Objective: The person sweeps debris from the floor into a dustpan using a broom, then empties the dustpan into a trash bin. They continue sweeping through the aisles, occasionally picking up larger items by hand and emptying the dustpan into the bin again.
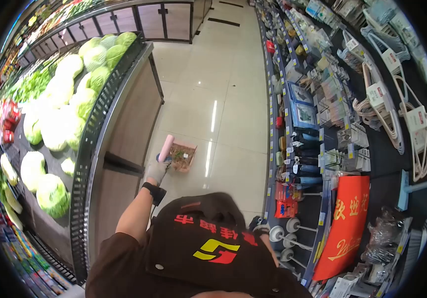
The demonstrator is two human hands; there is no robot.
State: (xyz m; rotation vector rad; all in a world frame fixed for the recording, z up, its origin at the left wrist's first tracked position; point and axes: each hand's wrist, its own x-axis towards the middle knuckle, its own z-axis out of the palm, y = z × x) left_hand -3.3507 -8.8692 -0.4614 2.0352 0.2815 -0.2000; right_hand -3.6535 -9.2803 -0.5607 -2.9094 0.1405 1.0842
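Observation:
My left hand (158, 171), in a pale glove with a dark band at the wrist, is closed around a handle with a pink tube-like end (166, 148). Just past it, near the floor, is a pinkish dustpan (182, 157) holding brown and green debris; the pink end seems to be the top of its handle. My right hand (258, 221) is low on the right beside the shelf. Only a small dark part of it shows past the wrist, and its fingers cannot be made out.
To the left stands a produce counter (119, 107) with cabbages (94, 58) in black crates. Along the right runs a shelf of household goods, with hangers (380, 99), white dumbbell-shaped items (289, 241) and a red mat (345, 223). Between them lies a shiny tiled aisle (223, 94).

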